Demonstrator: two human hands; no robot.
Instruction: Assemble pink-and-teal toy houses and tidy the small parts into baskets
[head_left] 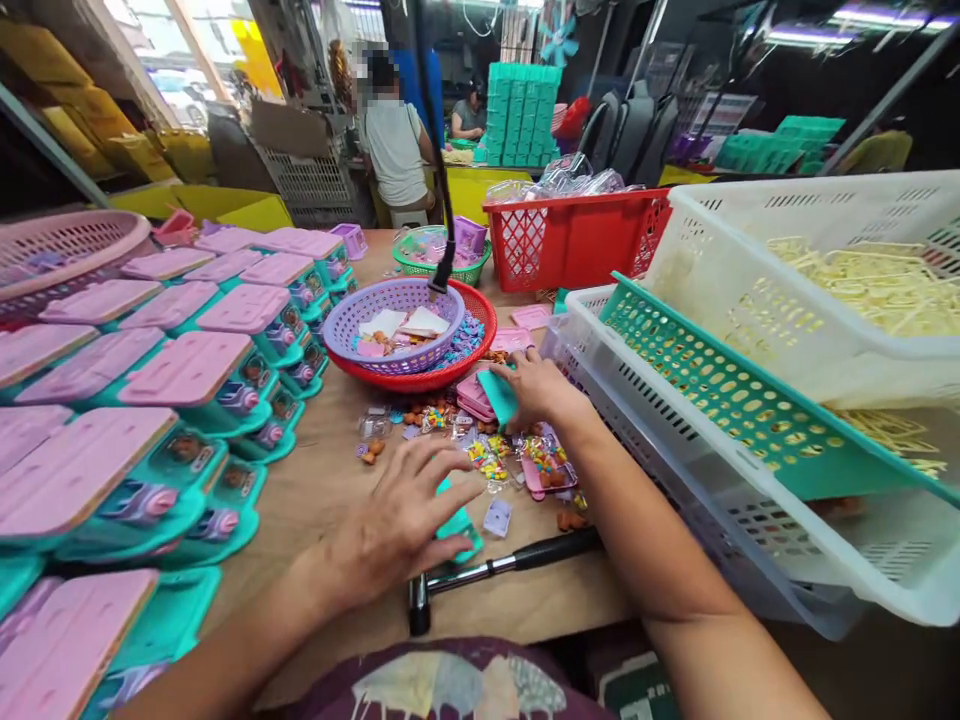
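Note:
My left hand (394, 515) hovers over the near part of the table with its fingers apart. Partly behind those fingers is a teal plastic piece (459, 530); whether they touch it I cannot tell. My right hand (536, 388) reaches further out, fingers and thumb closed on another teal plastic piece (497, 397). Pink plastic parts (472, 400) lie beside that piece. Between my hands are small bags of colourful bits (489, 458), brown figures (371, 452) and a small lilac part (498, 517). A hammer (517, 562) with a black grip lies nearest me.
Rows of teal boxes with pink tops (191, 365) fill the left. A lilac basket (394, 300) sits in a red one (480, 340). White crates (720, 480) with yellow parts and a red crate (585, 240) border the right and back. A person (396, 145) is behind.

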